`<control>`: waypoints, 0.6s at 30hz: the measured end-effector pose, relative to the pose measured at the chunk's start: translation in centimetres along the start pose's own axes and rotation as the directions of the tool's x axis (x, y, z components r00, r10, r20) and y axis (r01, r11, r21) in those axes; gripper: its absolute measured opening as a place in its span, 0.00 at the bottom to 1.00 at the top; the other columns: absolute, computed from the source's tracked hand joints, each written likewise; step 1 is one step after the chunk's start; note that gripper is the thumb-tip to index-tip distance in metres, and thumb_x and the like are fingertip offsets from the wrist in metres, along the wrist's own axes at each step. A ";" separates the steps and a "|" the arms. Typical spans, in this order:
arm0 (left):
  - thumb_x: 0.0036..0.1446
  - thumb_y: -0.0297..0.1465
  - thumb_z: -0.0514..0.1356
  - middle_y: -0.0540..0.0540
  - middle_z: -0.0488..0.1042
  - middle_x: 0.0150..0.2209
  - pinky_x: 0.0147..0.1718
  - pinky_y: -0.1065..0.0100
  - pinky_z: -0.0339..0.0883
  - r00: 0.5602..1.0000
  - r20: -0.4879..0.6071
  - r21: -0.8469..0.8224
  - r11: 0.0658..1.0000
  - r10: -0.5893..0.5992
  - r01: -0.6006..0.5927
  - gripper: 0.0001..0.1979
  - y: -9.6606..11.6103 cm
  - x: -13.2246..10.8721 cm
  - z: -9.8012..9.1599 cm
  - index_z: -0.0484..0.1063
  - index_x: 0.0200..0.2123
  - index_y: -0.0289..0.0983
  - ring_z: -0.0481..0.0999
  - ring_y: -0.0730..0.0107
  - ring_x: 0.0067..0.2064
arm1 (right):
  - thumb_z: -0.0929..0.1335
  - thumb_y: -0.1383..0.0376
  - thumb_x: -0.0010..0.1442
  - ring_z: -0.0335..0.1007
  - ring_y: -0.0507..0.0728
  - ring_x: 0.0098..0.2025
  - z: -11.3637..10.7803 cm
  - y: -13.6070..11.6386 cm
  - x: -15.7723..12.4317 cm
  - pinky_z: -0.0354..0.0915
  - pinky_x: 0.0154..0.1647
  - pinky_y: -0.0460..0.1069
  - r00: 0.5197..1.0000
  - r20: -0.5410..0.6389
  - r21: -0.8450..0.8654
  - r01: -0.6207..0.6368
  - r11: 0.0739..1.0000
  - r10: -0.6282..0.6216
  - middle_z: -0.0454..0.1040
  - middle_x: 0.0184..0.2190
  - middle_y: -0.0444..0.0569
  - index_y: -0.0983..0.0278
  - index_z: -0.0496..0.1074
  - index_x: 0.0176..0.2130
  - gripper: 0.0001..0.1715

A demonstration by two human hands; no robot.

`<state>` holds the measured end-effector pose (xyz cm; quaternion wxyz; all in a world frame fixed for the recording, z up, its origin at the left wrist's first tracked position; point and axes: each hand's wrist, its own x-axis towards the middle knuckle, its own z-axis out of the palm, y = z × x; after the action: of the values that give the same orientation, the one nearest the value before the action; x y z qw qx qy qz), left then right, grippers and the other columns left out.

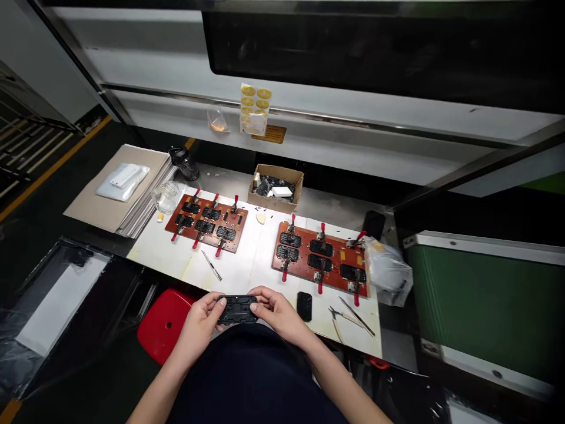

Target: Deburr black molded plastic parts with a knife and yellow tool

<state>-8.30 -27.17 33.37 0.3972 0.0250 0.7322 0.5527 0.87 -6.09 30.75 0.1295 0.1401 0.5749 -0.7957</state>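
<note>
The left hand [199,322] and right hand [278,315] hold a black plastic housing [238,309] at the tabletop's [238,277] front edge, with fingers clamped on both ends. If this grip becomes loose, the smooth housing could slip and drop.

Overall mid-bright, w/ most light on the white bench sheet [233,277], the brightest area in frame. No lamp in view; light looks approx. overhead. Floor [35,259] at 9 o'clock v. dim, dark panel [375,53] at 1 o'clock nearly black. Soft, short shadows under left hand [198,324] & right hand [278,312]. Glare on plastic bag [387,271] at 3 o'clock, bright streak along steel rail [309,115] at 12. Wide-angle bowing at edges, esp. corners. No obvious motion blur; fine detail slightly soft throughout.
</note>
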 end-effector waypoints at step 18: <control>0.52 0.53 0.67 0.41 0.82 0.28 0.32 0.67 0.76 0.935 0.232 0.002 0.961 -0.269 0.276 0.27 0.6 12.9 -5.2 0.76 0.39 0.32 0.82 0.64 0.30 | 0.75 0.55 0.58 0.70 0.54 0.34 0.9 -0.7 13.8 0.62 0.34 0.47 0.984 -0.170 -0.168 -0.082 0.982 0.053 0.78 0.32 0.43 0.61 0.79 0.38 0.13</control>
<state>-20.49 -24.89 27.09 0.5522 -0.0189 0.6691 0.4970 -12.25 -7.32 26.45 0.1202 0.2128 0.6460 -0.7232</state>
